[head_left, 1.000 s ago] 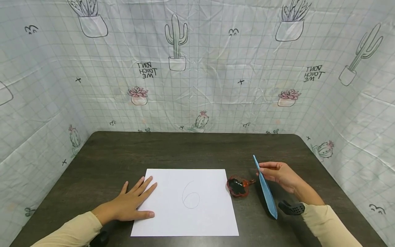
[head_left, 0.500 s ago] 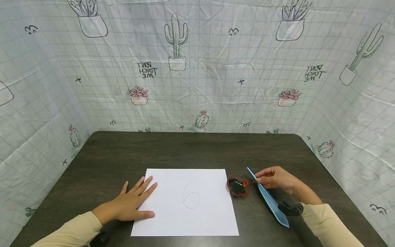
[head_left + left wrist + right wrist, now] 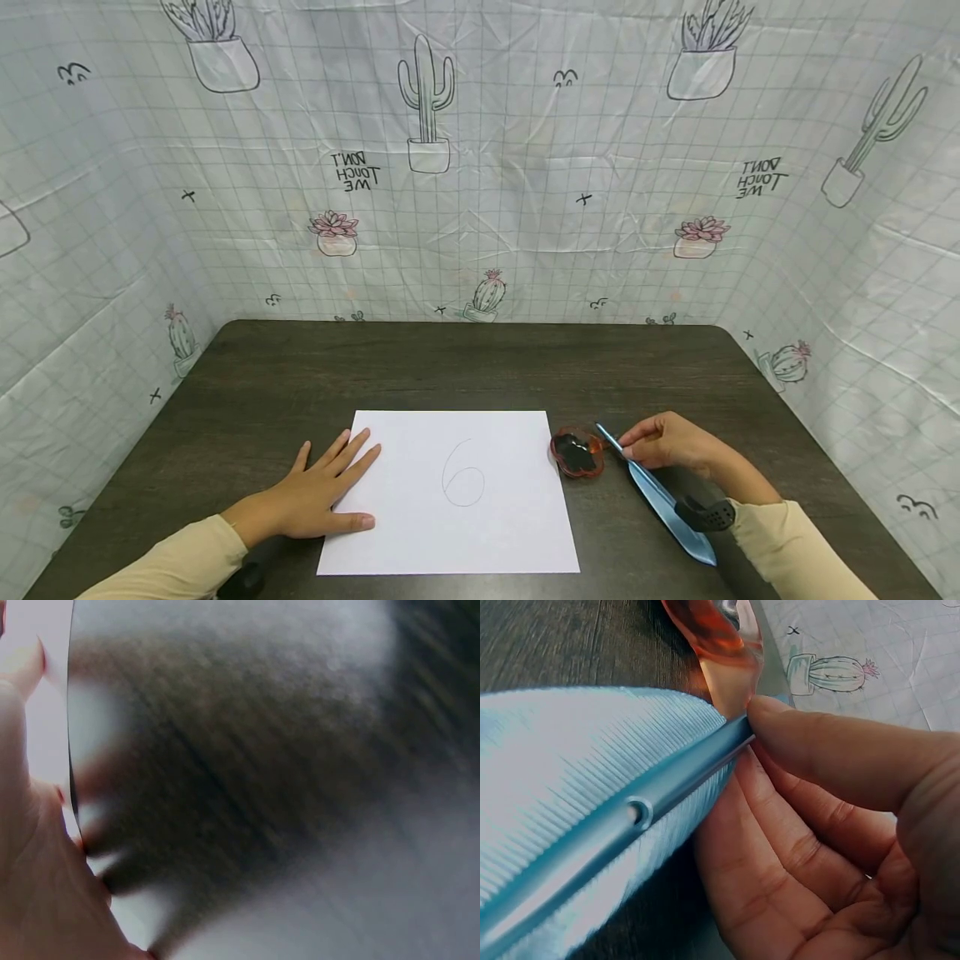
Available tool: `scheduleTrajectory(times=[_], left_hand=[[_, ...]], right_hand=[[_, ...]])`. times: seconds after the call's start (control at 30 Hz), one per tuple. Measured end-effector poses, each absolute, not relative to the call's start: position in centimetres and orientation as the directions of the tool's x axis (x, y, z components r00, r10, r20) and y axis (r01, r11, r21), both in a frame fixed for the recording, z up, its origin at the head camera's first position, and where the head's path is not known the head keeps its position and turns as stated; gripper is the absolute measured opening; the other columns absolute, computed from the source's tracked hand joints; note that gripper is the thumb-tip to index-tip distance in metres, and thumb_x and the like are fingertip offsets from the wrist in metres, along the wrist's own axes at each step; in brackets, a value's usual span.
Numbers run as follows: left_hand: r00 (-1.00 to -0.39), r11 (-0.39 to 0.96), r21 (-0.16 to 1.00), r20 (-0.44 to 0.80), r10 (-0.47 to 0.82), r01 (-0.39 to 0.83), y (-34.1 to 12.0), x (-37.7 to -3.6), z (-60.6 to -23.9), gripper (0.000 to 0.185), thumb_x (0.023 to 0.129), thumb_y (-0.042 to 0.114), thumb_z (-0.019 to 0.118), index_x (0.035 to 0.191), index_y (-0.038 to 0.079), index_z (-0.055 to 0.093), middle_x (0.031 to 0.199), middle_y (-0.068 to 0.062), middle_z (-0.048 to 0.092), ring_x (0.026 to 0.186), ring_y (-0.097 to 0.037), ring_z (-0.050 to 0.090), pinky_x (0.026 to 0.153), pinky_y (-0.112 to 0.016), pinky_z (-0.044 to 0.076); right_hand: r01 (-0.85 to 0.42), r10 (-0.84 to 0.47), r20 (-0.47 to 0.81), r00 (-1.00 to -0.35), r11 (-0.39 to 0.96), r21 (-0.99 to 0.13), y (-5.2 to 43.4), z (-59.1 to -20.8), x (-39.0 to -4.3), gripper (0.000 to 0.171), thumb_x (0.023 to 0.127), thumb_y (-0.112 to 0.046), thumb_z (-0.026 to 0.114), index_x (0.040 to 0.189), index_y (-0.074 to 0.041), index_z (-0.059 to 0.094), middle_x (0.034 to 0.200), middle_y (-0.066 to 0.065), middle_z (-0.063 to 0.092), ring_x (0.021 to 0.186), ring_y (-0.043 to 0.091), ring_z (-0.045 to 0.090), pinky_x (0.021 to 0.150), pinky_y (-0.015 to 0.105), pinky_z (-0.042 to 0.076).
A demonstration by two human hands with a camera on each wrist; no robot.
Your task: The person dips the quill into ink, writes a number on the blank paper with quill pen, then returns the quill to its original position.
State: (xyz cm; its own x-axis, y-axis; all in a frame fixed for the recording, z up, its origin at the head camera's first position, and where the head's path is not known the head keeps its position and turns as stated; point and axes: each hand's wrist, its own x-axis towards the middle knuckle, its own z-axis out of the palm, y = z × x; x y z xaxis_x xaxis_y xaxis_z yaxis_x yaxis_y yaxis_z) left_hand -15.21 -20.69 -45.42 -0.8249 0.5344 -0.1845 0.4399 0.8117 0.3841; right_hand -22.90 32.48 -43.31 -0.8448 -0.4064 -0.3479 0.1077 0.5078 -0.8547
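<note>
My right hand pinches a shiny blue feather-shaped pen near its upper end, low over the table at the right. The right wrist view shows the thumb and fingertips on the narrow end of its shaft; whether the whole pen touches the table I cannot tell. Just left of it stands a translucent red dish with black liquid inside. A white sheet of paper bears a thin drawn 6. Flat on its left edge rests my left hand, fingers spread; only part of that hand shows in the left wrist view.
The dark wooden table reaches back to a white curtain printed with cacti, which also closes in both sides. A black strapped device sits at my right wrist, just over the broad end of the pen.
The pen has tilted down and turned, its upper end going left and nearer, its broad end right and nearer. My right hand came lower with it. The left hand and paper stayed put.
</note>
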Motion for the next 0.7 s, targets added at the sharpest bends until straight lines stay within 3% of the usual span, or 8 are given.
scheduleTrajectory(times=[0.53,0.7], left_hand=[[-0.825,0.801,0.399,-0.165,0.541,0.446,-20.7,-15.2,-45.5,0.092,0.084,0.069,0.053,0.154,0.018,0.021,0.161,-0.012,0.005,0.146,-0.041,0.001,0.098,-0.078,-0.005],[-0.83,0.807,0.382,-0.153,0.537,0.451,-21.0,-15.3,-46.2,0.093,0.084,0.071,0.051,0.155,0.023,0.017,0.162,-0.009,0.004,0.146,-0.039,0.001,0.099,-0.077,-0.005]], right_hand=[[0.112,-0.406,-0.347,-0.845,0.5,-0.859,32.3,-43.1,-22.7,0.036,0.088,-0.014,0.07,0.11,0.014,0.063,0.098,0.009,0.071,0.086,0.016,0.068,0.077,0.038,0.057],[0.104,-0.411,-0.336,-0.847,0.492,-0.864,32.4,-43.1,-22.6,0.037,0.088,-0.014,0.07,0.11,0.015,0.063,0.097,0.009,0.07,0.085,0.015,0.067,0.077,0.038,0.057]])
